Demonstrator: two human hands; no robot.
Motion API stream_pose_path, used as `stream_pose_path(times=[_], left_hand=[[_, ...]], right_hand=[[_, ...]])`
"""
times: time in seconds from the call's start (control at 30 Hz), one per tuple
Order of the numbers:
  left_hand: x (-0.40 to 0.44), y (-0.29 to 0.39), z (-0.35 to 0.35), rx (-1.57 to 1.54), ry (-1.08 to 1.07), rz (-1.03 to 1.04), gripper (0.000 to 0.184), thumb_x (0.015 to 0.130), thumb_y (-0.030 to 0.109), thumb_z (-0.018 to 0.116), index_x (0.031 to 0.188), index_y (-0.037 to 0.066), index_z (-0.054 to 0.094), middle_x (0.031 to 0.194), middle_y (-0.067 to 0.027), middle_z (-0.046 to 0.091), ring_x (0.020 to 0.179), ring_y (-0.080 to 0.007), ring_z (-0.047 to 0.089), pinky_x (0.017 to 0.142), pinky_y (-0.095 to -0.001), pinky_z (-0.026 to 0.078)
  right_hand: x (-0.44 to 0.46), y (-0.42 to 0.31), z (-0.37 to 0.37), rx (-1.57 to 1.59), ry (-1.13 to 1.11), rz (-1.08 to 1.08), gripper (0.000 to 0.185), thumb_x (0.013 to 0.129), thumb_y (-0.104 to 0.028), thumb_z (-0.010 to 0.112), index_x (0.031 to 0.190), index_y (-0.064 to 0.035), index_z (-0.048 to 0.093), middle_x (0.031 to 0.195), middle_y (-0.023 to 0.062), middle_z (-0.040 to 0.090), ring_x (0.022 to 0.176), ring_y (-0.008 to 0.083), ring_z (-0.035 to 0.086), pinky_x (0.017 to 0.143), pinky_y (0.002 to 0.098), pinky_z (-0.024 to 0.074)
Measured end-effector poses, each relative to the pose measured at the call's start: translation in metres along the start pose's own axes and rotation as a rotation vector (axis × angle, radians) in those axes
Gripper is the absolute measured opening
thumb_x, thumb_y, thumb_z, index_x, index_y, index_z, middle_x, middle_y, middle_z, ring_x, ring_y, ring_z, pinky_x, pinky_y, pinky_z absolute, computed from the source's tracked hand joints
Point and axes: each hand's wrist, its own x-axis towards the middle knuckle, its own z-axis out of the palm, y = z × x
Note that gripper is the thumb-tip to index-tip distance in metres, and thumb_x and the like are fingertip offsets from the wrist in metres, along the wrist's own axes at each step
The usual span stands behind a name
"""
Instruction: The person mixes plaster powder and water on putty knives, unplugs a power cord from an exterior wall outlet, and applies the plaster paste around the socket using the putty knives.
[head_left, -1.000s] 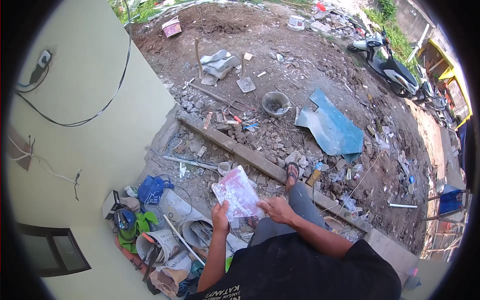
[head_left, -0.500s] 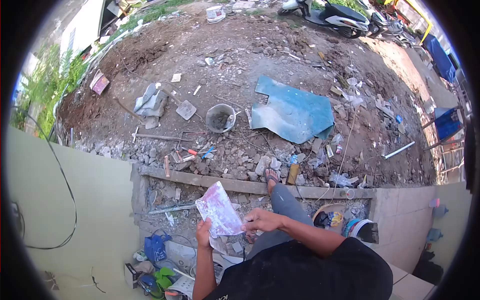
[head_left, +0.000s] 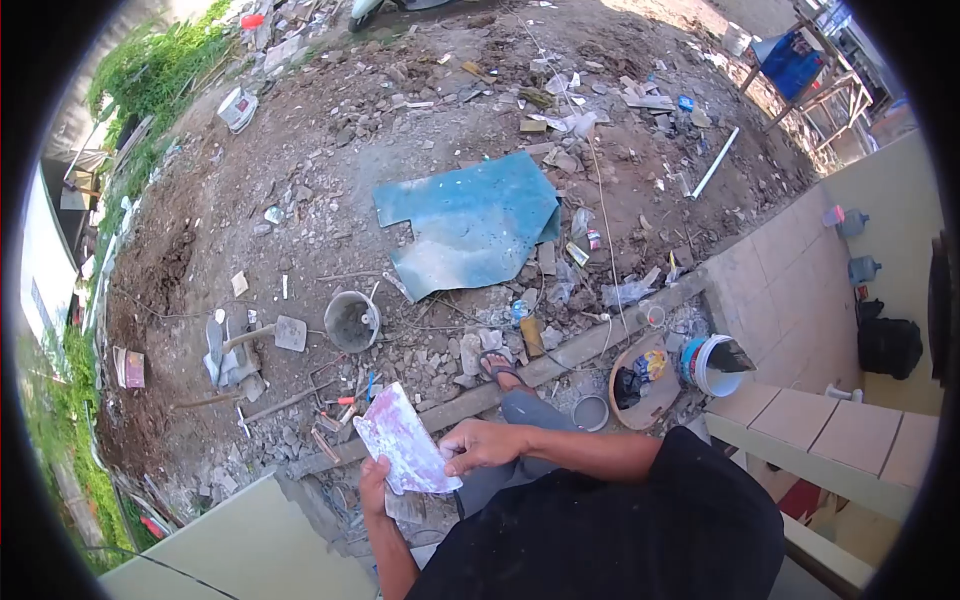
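A thin, flat sheet (head_left: 405,440), smeared white and pinkish purple, is held up before my body; what it is made of I cannot tell. My left hand (head_left: 375,488) grips its lower left edge, thumb on the near face. At the right edge, my right hand (head_left: 478,446) is closed with curled fingers pinching the sheet. Beyond the sheet lie tools with red and blue handles (head_left: 347,400), partly hidden by it. My sandalled foot (head_left: 500,368) rests at the concrete kerb (head_left: 570,352).
A bucket (head_left: 352,322) stands on the rubble near a bent blue-green panel (head_left: 480,225). A shovel blade (head_left: 291,334) lies left of it. On the right are a round basin (head_left: 655,400), a white paint pail (head_left: 712,365) and a tiled ledge (head_left: 790,420).
The view has swung to the right, bringing more of the tiled ledge in. Both hands still hold the sheet, and my right hand sits slightly higher along its edge.
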Motion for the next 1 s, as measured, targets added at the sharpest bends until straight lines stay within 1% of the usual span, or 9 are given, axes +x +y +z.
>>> stream_pose_path(times=[0.17,0.27,0.33,0.37,0.6,0.73,0.8,0.83,1.0], left_hand=[[0.039,0.036,0.017,0.048,-0.141,-0.08,0.043,0.09,0.023,0.056,0.121,-0.006,0.048,0.108,-0.0162,0.063,0.093,-0.0258,0.066,0.084,-0.0383,0.053],[0.066,0.058,0.032,0.188,-0.258,-0.116,0.042,0.09,0.022,0.055,0.121,-0.006,0.048,0.107,-0.015,0.064,0.091,-0.0237,0.066,0.083,-0.0361,0.052],[0.085,0.067,0.051,0.255,-0.302,-0.19,0.037,0.089,0.018,0.055,0.116,-0.007,0.052,0.105,-0.0135,0.064,0.091,-0.0207,0.064,0.083,-0.0329,0.05],[0.093,0.076,0.063,0.284,-0.392,-0.208,0.039,0.088,0.018,0.056,0.117,-0.007,0.052,0.107,-0.0134,0.064,0.091,-0.0202,0.064,0.083,-0.0327,0.05],[0.145,0.082,0.126,0.491,-0.636,-0.363,0.039,0.087,0.02,0.057,0.115,-0.008,0.055,0.105,-0.0135,0.065,0.089,-0.0204,0.065,0.083,-0.0323,0.05],[0.17,0.053,0.183,0.53,-0.648,-0.403,0.04,0.087,0.021,0.058,0.114,-0.008,0.055,0.105,-0.0135,0.065,0.089,-0.0197,0.065,0.083,-0.0321,0.05],[0.181,0.036,0.23,0.627,-0.699,-0.467,0.04,0.087,0.022,0.058,0.114,-0.008,0.056,0.106,-0.0136,0.065,0.089,-0.0195,0.065,0.083,-0.032,0.05],[0.187,0.025,0.253,0.67,-0.727,-0.477,0.039,0.088,0.022,0.058,0.113,-0.007,0.057,0.107,-0.0137,0.065,0.089,-0.0191,0.065,0.084,-0.0313,0.05],[0.217,-0.031,0.383,0.815,-0.791,-0.469,0.034,0.089,0.019,0.057,0.112,-0.005,0.059,0.103,-0.01,0.066,0.09,-0.0157,0.063,0.085,-0.0303,0.048]], right_hand=[[-0.002,-0.019,0.001,0.116,0.107,0.005,0.041,0.09,-0.039,0.06,0.072,-0.0025,0.056,0.063,-0.0005,0.054,0.057,0.0078,0.046,0.051,0.0274,0.0362],[-0.001,-0.025,0.002,0.025,0.33,-0.079,0.043,0.088,-0.039,0.062,0.069,-0.0011,0.054,0.058,0.0024,0.051,0.054,0.01,0.044,0.05,0.0303,0.0354],[-0.01,-0.03,0.002,-0.487,0.577,-0.004,0.049,0.085,-0.043,0.063,0.066,0.001,0.055,0.056,0.0099,0.052,0.053,0.0165,0.051,0.051,0.035,0.0378],[-0.012,-0.03,0.004,-0.499,0.659,0.042,0.048,0.083,-0.042,0.065,0.065,0.0014,0.055,0.057,0.0131,0.053,0.052,0.0196,0.051,0.051,0.0378,0.0371],[-0.049,-0.031,0.003,-0.179,0.789,-0.193,0.045,0.087,-0.04,0.061,0.067,0.0003,0.057,0.055,0.0081,0.054,0.051,0.0169,0.05,0.05,0.0348,0.0394],[-0.092,-0.027,-0.02,-0.012,0.868,-0.236,0.05,0.089,-0.043,0.058,0.066,0.0006,0.055,0.057,0.0082,0.054,0.052,0.0153,0.049,0.052,0.033,0.0396],[-0.123,-0.027,-0.043,-0.363,1.103,-0.054,0.05,0.089,-0.045,0.059,0.067,0.0003,0.056,0.058,0.0061,0.052,0.053,0.0143,0.046,0.052,0.0326,0.0389],[-0.135,-0.023,-0.055,-0.295,1.256,-0.041,0.046,0.088,-0.042,0.062,0.068,-0.0008,0.057,0.059,0.0028,0.053,0.054,0.0125,0.043,0.052,0.0313,0.0375],[-0.237,-0.004,-0.14,0.047,1.425,-0.228,0.033,0.087,-0.029,0.066,0.073,-0.0001,0.06,0.063,0.0006,0.056,0.057,0.0069,0.047,0.05,0.0261,0.0387]])
